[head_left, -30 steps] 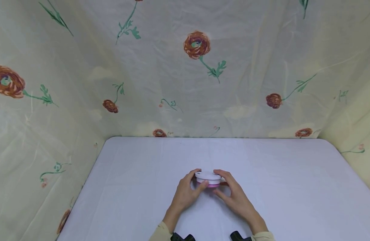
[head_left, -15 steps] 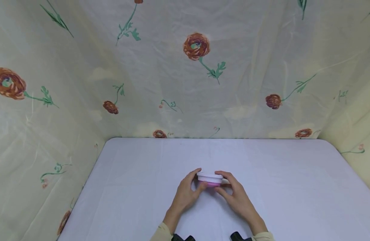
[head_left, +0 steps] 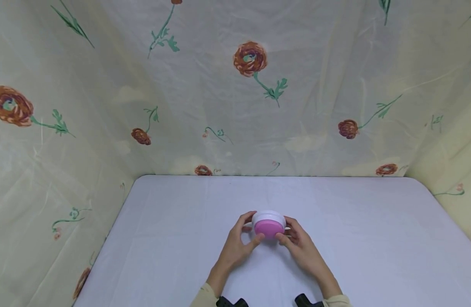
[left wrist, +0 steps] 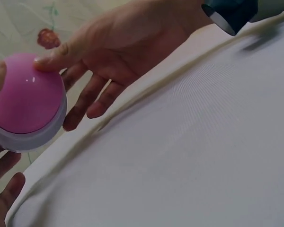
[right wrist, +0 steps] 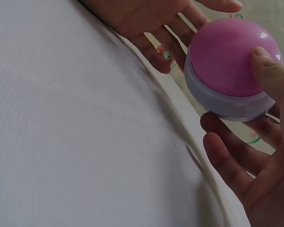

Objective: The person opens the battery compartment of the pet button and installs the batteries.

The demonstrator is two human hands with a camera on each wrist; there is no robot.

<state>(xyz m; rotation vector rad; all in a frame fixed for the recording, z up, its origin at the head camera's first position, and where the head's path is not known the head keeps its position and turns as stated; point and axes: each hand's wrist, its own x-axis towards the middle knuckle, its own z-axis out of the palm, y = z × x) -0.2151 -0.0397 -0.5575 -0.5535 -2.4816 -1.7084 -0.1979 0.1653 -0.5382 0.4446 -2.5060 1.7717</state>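
A round white case (head_left: pixel 269 215) with a smooth pink domed face (head_left: pixel 269 229) is held up between both hands, over the middle of the table. The dome is tilted towards me. My left hand (head_left: pixel 234 247) grips the left side, fingers at the white rim and thumb by the dome's lower edge. On the other side my right hand (head_left: pixel 303 251) grips it too. In the right wrist view, the right thumb (right wrist: pixel 270 68) lies on the pink dome (right wrist: pixel 227 56), with fingers under the white rim. The left wrist view shows the pink dome (left wrist: pixel 28 94) between both thumbs. The case's back is hidden.
A white cloth covers the table (head_left: pixel 174 213), whose rounded far edge meets a flower-printed curtain (head_left: pixel 304 85). The same curtain stands along both sides. Dark cameras sit at the left wrist (head_left: pixel 232 302) and right wrist (head_left: pixel 307 300).
The case has turned in the hands: its white top faced up with pink below, and now the pink dome faces me. The right thumb has moved onto the pink side.
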